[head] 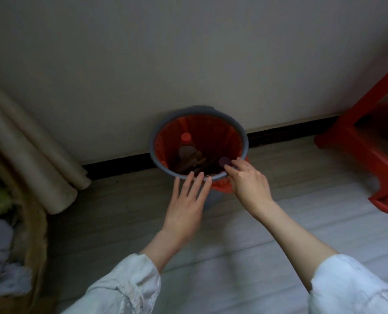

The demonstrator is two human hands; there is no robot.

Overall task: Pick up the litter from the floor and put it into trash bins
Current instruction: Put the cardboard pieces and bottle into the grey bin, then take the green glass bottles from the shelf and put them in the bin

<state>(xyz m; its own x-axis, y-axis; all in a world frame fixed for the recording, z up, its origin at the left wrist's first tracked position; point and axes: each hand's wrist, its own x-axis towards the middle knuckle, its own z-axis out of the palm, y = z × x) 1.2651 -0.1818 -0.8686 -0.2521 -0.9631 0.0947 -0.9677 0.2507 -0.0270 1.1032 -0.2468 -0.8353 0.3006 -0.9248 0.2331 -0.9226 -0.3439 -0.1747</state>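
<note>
Your two white sleeves (125,288) fill the lower edge of the view, at 6 and 5 o'clock, with bare forearms reaching forward over a pale, wood-grain plank floor (267,225). Your left hand (186,205) lies palm down with its fingers straight and slightly spread; the fingertips reach the near rim of the trash bin (153,143) and hold nothing. Your right hand (248,180) sits just to the right of it, over the rim at about 4 o'clock on the bin, and its fingers pinch a small dark, round piece of litter (224,162) just inside the opening.

The bin is grey and round, lined with a red bag (220,186) whose edge spills over the near rim. It stands on the floor against a plain light wall (188,53), just above frame centre, with a black skirting strip (286,133) running behind it. Inside the bin lie a bottle with a red cap (185,136) and brownish scraps, too dim to tell apart.

At 9 o'clock, cream curtain folds (29,141) hang to the floor. At 8 o'clock, a woven basket (35,234) holds pale, blurred contents. At 3 o'clock, a red plastic stool (365,143) stands near the wall, well apart from the bin.
</note>
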